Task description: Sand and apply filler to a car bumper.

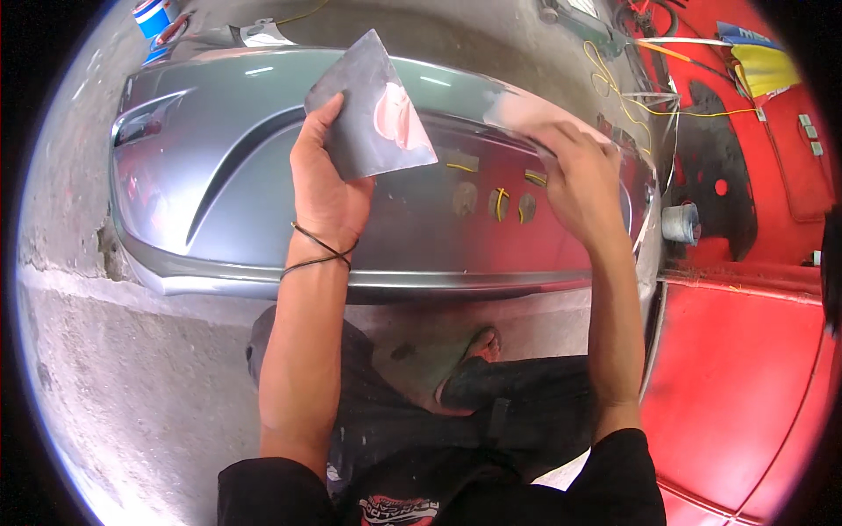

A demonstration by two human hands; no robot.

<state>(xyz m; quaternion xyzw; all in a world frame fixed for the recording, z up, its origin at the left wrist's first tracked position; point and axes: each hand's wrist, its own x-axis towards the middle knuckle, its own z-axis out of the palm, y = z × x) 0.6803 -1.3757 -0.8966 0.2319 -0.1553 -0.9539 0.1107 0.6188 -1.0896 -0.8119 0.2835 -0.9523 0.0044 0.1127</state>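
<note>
My left hand (pixel 326 188) grips the lower left side of a flat grey mixing plate (pixel 346 118), thumb on top, tilted above the bumper. A folded smear of pink body filler (pixel 399 118) lies on the plate's right part. Below is a large silver-grey car bumper (pixel 386 237), stretched across in front of me. My right hand (pixel 579 180) is at the bumper's far right, fingers pressed together over a patch of pink filler (pixel 526 111). A thin edge, apparently a filler spreader, shows under those fingers; most of it is hidden.
Red car panels (pixel 737 377) stand close on my right. A small metal can (pixel 681 224) is beside the bumper's right end. A yellow cord (pixel 605 66) loops over the floor beyond. A blue and white can (pixel 153 17) stands at far left. My foot (pixel 485 344) rests near the bumper.
</note>
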